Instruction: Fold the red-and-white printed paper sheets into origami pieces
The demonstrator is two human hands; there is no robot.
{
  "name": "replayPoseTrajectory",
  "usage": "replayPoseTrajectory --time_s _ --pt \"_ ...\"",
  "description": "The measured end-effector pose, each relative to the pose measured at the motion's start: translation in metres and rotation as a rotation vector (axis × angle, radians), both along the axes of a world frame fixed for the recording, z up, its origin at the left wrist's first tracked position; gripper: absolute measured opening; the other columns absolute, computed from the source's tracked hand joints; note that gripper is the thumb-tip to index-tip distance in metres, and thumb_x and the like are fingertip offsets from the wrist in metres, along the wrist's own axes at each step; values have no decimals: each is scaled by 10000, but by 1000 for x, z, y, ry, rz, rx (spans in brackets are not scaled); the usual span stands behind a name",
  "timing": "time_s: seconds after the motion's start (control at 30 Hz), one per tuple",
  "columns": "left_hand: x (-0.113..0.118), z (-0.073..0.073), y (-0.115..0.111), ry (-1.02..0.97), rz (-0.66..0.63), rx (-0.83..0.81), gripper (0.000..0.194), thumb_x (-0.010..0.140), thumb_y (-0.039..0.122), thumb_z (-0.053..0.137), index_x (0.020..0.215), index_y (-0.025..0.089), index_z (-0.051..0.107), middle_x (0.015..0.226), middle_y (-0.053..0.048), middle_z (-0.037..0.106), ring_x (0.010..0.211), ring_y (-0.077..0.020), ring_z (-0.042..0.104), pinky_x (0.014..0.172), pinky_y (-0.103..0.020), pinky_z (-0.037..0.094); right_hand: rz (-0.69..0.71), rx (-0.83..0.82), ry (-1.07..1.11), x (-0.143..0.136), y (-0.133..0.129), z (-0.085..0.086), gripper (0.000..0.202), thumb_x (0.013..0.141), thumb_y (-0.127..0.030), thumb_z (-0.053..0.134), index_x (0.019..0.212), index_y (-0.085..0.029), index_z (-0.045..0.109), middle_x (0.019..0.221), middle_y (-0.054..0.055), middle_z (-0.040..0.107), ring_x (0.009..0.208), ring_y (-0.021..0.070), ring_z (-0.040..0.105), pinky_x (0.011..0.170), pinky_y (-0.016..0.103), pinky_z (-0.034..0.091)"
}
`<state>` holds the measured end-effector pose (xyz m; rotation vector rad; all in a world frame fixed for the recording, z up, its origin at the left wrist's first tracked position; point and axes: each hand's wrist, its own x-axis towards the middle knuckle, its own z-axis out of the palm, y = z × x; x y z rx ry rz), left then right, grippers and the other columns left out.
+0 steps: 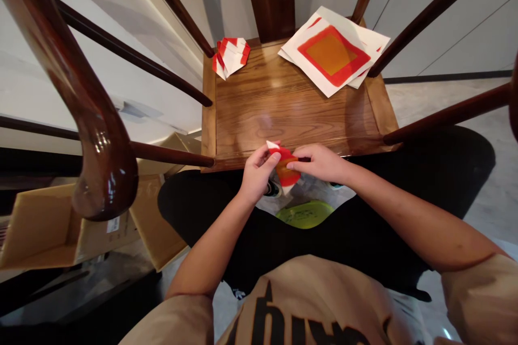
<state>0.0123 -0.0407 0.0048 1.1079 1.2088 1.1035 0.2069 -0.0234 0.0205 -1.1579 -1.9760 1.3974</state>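
Note:
A small folded piece of red, white and orange paper (286, 174) is held between both hands, just off the front edge of the wooden seat. My left hand (259, 171) pinches its left side, with the thumb on top. From the right, my right hand (319, 163) grips the paper's other side between thumb and fingers. A folded red-and-white paper piece (232, 56) lies at the seat's back left corner. Several flat sheets (335, 54), the top one painted with an orange square in a red border, are stacked at the back right.
The wooden chair seat (279, 110) lies ahead, with dark spindles on both sides and a thick curved armrest (101, 156) at the left. An open cardboard box (44, 226) stands at the lower left. A green object (306, 214) is on the floor between the legs.

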Motion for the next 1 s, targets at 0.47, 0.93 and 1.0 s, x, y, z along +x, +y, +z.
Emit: replayPoseTrajectory --time_s 0.47,0.93,1.0 --pt "-5 1 7 -112 139 -92 453 685 535 803 953 181 712 803 -42 750 700 -166 695 654 -284 548 -85 -172 204 -3 -2 0 264 863 -447 612 780 -200 651 711 -32 583 640 119 504 584 259 366" --pt "-14 4 11 226 31 235 199 850 367 706 936 211 793 900 -39 752 735 -135 676 698 -273 552 -362 169 95 13 8 8 198 861 -384 632 864 -202 711 835 10 706 757 171 609 718 302 442" --pt "-14 6 11 332 15 334 167 866 326 693 942 215 792 907 -37 753 800 -144 681 749 -279 552 -336 150 72 16 11 7 201 851 -389 643 848 -201 716 830 9 705 759 172 608 713 302 437"
